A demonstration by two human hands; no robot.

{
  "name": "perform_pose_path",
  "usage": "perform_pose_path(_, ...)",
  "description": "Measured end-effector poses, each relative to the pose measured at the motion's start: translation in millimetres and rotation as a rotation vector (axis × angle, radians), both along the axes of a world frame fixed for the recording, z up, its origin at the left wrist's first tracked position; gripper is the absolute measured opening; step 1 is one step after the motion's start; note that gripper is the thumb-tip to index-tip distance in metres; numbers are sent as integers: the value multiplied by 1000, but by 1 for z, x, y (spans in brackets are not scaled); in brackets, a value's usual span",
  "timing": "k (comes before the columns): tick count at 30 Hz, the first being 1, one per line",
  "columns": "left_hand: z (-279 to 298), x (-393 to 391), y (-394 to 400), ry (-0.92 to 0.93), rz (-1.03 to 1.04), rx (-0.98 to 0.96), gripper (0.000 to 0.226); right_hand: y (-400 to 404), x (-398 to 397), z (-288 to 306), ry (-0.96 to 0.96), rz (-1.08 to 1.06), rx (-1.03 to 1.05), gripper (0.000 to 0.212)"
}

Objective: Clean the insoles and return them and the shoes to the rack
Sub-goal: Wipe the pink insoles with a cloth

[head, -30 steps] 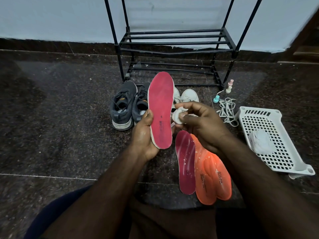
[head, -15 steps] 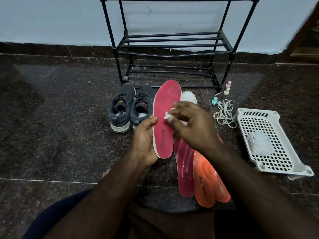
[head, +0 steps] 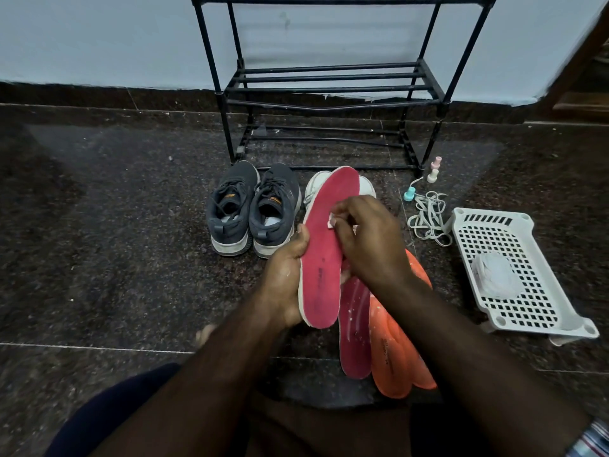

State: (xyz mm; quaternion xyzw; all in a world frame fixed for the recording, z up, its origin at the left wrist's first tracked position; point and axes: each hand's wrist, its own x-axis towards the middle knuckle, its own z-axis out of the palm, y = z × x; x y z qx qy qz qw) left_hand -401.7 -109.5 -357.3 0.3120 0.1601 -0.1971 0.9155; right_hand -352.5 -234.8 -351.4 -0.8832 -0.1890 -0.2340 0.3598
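Two hands work over the dark floor (head: 99, 225), in front of the black rack (head: 329, 90) at its far edge. White basket (head: 527, 291) lies at the right; grey shoes (head: 253, 209) and white shoes (head: 314, 189) sit before the rack. Left hand (head: 285, 278) grips a red insole (head: 324, 258); right hand (head: 369, 242) pinches a white wipe (head: 330, 223) against it. Second red insole (head: 354, 328) and orange insoles (head: 395, 351) lie below
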Motion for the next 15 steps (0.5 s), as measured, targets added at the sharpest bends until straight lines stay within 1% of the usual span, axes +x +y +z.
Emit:
perform_pose_path(2,-1,2,1,19,9,-37,52,7,-12,1,60,44,31,6)
perform_pose_path(4,-2,4,4,42,12,-95,50,19,-28,-3,64,152,-12,8)
perform_pose_path(6,-5,4,5,47,29,-118,52,21,-30,-3,40,200,-40,9)
perform_pose_path(8,-6,3,5,16,22,-89,57,17,-19,1,-25,147,-43,9)
perform_pose_path(11,-2,2,2,4,-6,-10,51,9,-10,6,4,59,23,9)
perform_pose_path(13,-3,3,2,23,1,-31,56,10,-16,4,28,71,-7,8)
perform_pose_path(15,-4,4,5,35,1,-62,57,18,-27,-1,52,131,-69,6)
